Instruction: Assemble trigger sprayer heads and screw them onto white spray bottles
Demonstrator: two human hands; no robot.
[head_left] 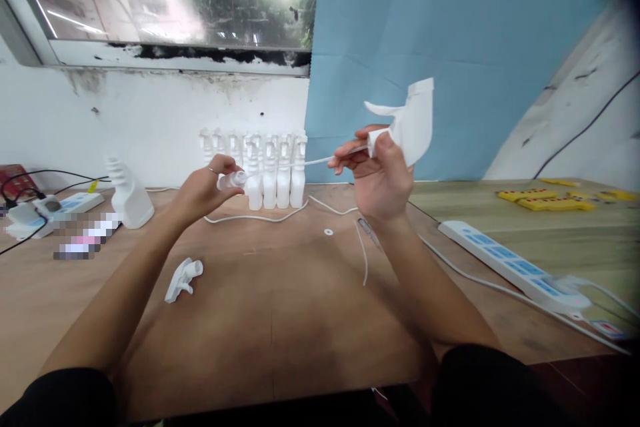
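In my right hand (pixel 383 180), raised over the table, is a white trigger spray head (pixel 417 123), its neck pointing left. From that neck a thin white tube (pixel 319 161) reaches toward my left hand (pixel 207 188). My left thumb and fingers pinch a small translucent cylindrical piece (pixel 231 180). Whether the tube's far end enters this piece, I cannot tell. Below on the tabletop lies a second white spray trigger part (pixel 183 278). Nearer my right forearm are a small white washer (pixel 329 232), a loose thin tube (pixel 365 260) and a slim pen-like tool (pixel 369 232).
Several white spray bottles (pixel 270 177) stand in rows by the wall. A white bottle without a sprayer (pixel 129 193) is at the left, near a power strip (pixel 75 207). Another power strip (pixel 510 263) and yellow pieces (pixel 555 203) lie right. A white cable (pixel 470 273) crosses the table.
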